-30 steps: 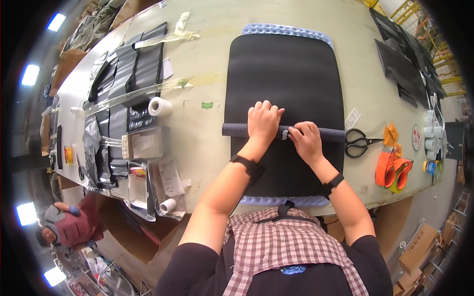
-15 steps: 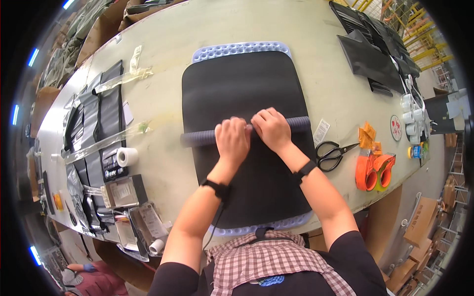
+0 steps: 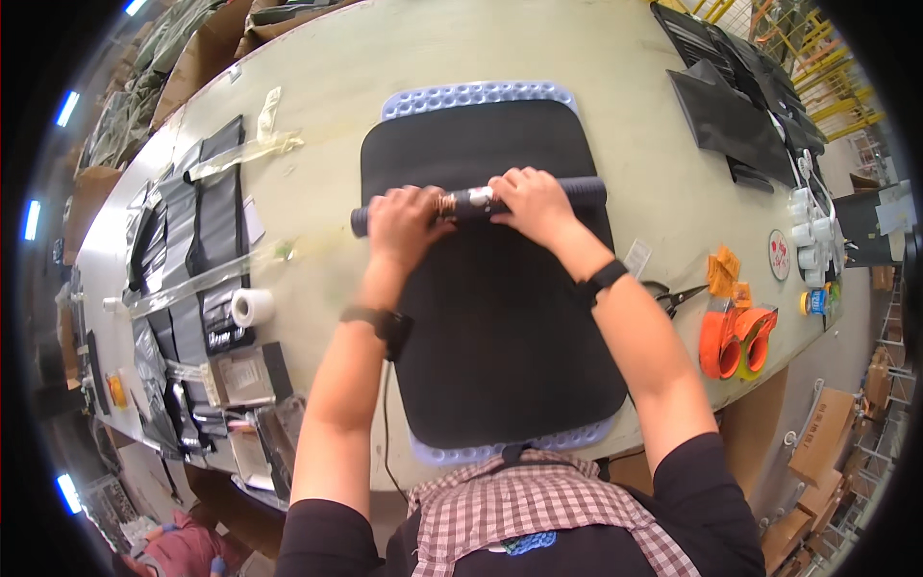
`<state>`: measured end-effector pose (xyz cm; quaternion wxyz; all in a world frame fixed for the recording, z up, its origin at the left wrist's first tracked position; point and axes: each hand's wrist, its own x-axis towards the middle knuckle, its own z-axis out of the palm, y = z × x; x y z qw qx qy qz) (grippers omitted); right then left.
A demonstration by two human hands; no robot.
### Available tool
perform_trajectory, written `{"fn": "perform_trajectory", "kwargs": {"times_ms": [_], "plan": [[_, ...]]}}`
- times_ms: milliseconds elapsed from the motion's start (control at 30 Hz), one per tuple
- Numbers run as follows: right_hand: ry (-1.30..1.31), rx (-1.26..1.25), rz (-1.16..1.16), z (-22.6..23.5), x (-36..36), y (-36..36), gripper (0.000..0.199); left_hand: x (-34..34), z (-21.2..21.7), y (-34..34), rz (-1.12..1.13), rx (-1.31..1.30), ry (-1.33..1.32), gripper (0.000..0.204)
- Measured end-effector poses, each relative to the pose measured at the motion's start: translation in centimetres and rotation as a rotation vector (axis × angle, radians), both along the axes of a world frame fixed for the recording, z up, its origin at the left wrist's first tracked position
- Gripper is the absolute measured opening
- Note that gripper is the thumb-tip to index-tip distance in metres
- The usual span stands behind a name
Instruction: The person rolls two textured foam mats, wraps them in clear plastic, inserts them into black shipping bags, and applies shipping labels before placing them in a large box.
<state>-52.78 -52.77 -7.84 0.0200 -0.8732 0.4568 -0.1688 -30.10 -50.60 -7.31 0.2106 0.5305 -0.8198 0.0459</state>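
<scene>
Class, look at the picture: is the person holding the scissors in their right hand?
No: the scissors lie on the table, while the right hand grips the dark roll.

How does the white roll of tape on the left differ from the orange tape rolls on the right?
The white roll of tape is single and small, and stands apart on bare table beside black packets on the person's left. The orange tape rolls are bigger, paired, touching, and lean near the table's front edge, right of the scissors. Both are ring-shaped with open cores, and neither hand touches them.
</scene>
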Motion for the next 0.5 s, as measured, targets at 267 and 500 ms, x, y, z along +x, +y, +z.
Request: {"fn": "perform_trajectory", "kwargs": {"times_ms": [267, 500], "plan": [[-0.036, -0.153, 0.148, 1.9, -2.4, 12.3, 0.044, 0.9, 1.3, 14.1, -0.010, 0.169, -0.147, 0.052], [-0.021, 0.022, 0.071, 2.0, -3.4, 26.3, 0.034, -0.6, 0.7, 26.9, -0.020, 0.292, -0.093, 0.054]]}}
